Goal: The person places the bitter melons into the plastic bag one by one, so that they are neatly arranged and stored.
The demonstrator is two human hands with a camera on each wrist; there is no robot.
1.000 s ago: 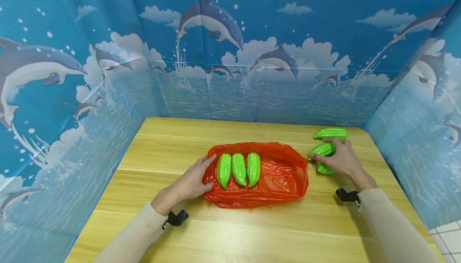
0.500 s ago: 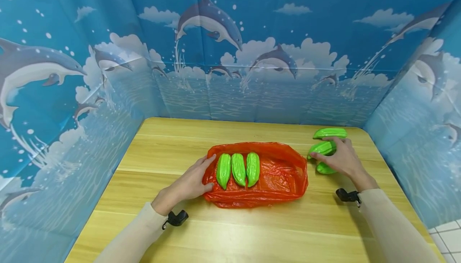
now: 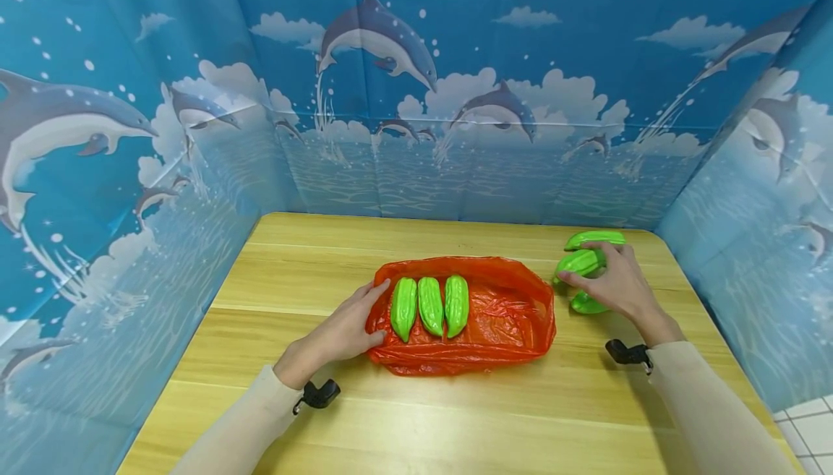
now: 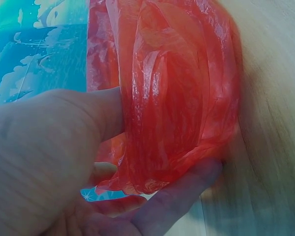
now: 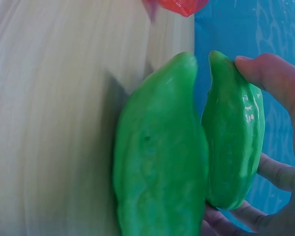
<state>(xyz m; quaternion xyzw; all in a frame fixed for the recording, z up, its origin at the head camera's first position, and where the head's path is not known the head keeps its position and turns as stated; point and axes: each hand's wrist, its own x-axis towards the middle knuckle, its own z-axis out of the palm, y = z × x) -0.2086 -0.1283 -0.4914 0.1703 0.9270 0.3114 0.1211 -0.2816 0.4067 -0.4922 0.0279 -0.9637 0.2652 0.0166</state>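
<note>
My right hand (image 3: 623, 283) pinches a glossy green ribbed bitter gourd (image 3: 578, 264) between thumb and fingers at the right of the table. In the right wrist view that gourd (image 5: 233, 142) is held beside another gourd (image 5: 160, 157) lying on the wood. One more bitter gourd (image 3: 595, 238) lies behind the hand, and part of another (image 3: 588, 303) shows below it. At the left end of a red plastic bag (image 3: 501, 316), my left hand (image 3: 341, 323) grips the film. Inside the opened bag, three bitter gourds (image 3: 432, 306) lie side by side.
The wooden table (image 3: 455, 424) ends at a blue dolphin-print curtain (image 3: 416, 171) behind and at both sides. Within the bag, bare red film shows right of the gourds. A black wrist camera (image 3: 319, 394) sits on each wrist.
My right hand has drawn the pinched bitter gourd slightly up and left, so it now overlaps the one behind more. The left hand and the bag stay where they were.
</note>
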